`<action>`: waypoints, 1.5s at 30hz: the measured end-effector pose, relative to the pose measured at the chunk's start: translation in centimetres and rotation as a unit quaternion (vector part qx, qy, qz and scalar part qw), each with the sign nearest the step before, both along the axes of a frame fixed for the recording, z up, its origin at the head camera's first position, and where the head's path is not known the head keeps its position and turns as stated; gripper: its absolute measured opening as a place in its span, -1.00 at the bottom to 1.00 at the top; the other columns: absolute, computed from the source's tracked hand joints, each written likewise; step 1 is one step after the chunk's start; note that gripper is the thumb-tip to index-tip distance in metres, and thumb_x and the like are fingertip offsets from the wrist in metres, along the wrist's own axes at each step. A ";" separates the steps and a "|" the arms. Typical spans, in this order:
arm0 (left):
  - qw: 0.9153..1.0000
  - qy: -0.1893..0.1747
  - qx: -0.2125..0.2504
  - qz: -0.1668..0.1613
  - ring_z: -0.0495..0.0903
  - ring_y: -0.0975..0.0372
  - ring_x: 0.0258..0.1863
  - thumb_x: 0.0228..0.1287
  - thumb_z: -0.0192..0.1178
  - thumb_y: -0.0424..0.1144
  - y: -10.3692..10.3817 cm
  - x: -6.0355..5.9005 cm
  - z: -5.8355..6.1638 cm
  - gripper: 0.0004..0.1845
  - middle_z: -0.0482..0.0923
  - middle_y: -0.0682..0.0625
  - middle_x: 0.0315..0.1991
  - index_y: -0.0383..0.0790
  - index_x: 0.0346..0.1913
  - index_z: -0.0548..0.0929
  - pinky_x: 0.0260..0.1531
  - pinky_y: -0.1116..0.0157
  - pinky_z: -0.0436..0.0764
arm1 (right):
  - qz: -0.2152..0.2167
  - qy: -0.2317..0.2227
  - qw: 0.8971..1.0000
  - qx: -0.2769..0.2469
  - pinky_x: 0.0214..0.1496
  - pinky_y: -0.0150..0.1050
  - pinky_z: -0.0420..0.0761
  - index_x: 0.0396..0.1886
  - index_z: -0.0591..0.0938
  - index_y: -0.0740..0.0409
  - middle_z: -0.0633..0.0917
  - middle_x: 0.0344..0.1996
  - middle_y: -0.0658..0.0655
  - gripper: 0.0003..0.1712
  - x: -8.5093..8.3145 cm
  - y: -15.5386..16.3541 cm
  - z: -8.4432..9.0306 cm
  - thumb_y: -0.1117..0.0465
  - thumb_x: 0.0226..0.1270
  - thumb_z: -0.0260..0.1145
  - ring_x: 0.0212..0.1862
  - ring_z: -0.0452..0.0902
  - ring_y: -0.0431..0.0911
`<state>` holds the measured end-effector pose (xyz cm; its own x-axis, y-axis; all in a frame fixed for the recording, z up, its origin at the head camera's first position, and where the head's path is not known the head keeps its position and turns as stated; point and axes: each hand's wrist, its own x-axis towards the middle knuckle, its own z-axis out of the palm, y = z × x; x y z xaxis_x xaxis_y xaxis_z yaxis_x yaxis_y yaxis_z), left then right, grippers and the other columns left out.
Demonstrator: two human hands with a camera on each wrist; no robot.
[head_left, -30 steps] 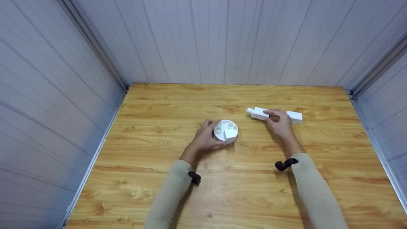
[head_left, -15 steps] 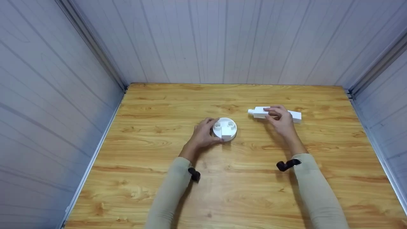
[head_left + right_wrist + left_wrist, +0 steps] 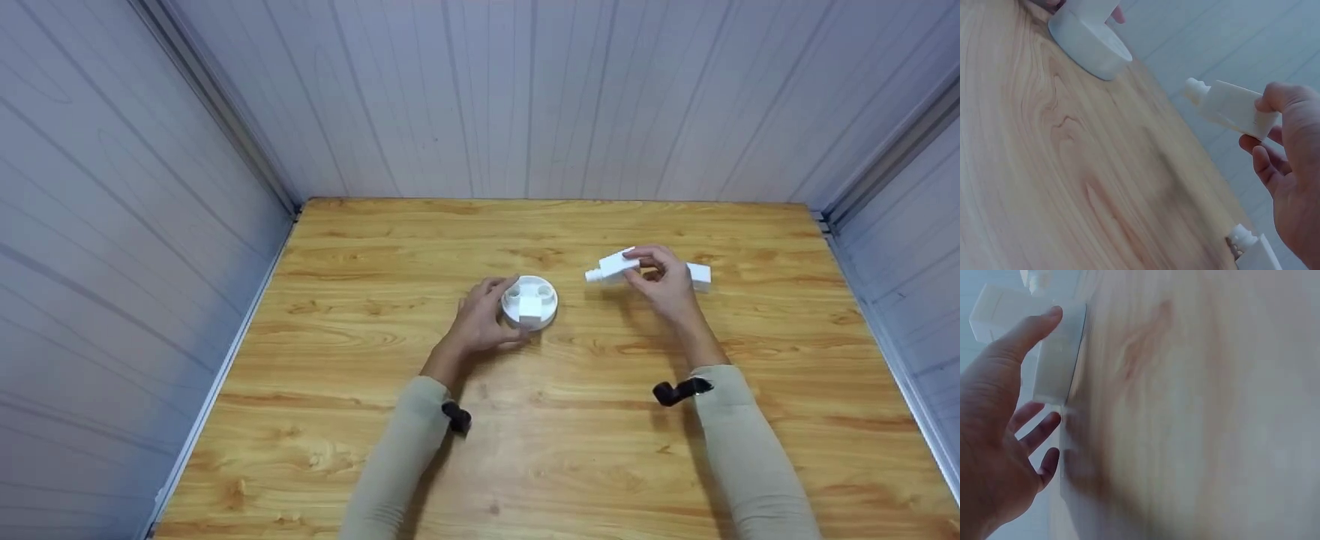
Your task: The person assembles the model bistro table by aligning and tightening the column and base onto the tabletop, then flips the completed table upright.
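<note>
My left hand [image 3: 478, 319] holds a round white base [image 3: 552, 311] by its left side. The base has two round sockets and a square block [image 3: 530, 310] on top. In the left wrist view the thumb lies near the block, with fingers [image 3: 1041, 433] beside the base [image 3: 1058, 374]. With thumb and fingertips my right hand [image 3: 666, 283] pinches a white rectangular piece [image 3: 616, 264] with a narrow ridged neck. That piece [image 3: 1235, 106] is raised above the table, neck toward the base. A similar white piece [image 3: 699, 276] lies behind the right hand, partly hidden by it.
The wood-grain table [image 3: 570, 450] is bounded by pale panel walls [image 3: 487, 97] at the back and both sides. A black wrist camera [image 3: 457, 417] sits on the left sleeve, another black camera [image 3: 679, 391] on the right.
The right hand has lifted the white piece off the table and tilted its neck toward the base. In the left hand the base has turned slightly clockwise. The other piece has stayed put.
</note>
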<state>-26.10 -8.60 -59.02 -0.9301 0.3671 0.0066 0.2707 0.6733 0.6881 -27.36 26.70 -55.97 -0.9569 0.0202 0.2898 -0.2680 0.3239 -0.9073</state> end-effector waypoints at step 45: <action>0.978 0.158 0.114 0.075 0.78 -0.06 0.00 0.16 0.76 -0.10 1.8 1.2 0.5 -0.49 0.79 -0.13 -0.04 -0.20 0.05 0.73 0.08 0.12 0.41 | 0.055 0.042 0.997 -0.030 0.04 -0.53 0.73 0.11 0.79 0.45 0.72 0.25 0.42 -0.69 1.2 -3.2 3.1 0.58 0.41 0.50 0.09 0.68 -0.33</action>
